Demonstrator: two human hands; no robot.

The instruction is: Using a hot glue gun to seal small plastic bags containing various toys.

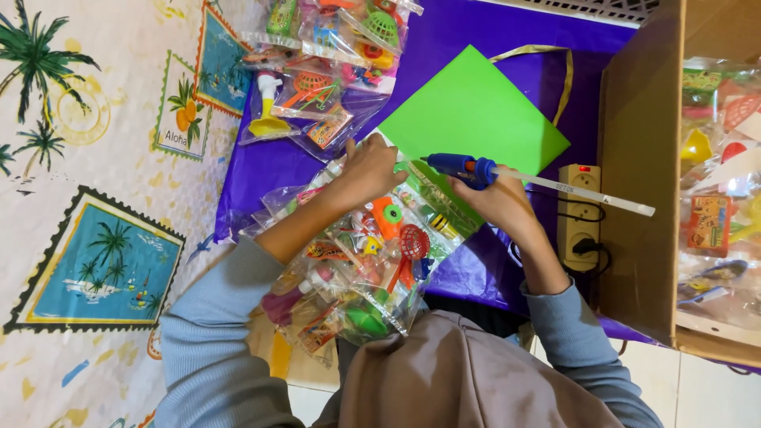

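Two hands work at a bag of small toys with a glue gun, over a purple sheet.

At the bottom of the frame sit the person's head covering point(468, 372) and grey-blue sleeves point(214, 333). Just above, at lower centre, lies a clear bag of toys point(365, 261) in many colours. The left hand point(369, 168) presses down on the bag's upper edge, fingers curled closed on the plastic. The right hand point(499, 202), right of centre, has its grip closed around a blue glue gun point(462, 168), whose white glue stick point(579, 192) juts toward the right. Beside that hand stands a power strip point(579, 208) with a plug in it. Beyond the hands lies a green sheet point(476, 111) on the purple sheet point(261, 166). More toy bags point(317, 71) lie at the upper centre. A cardboard box point(642, 158) fills the right side.
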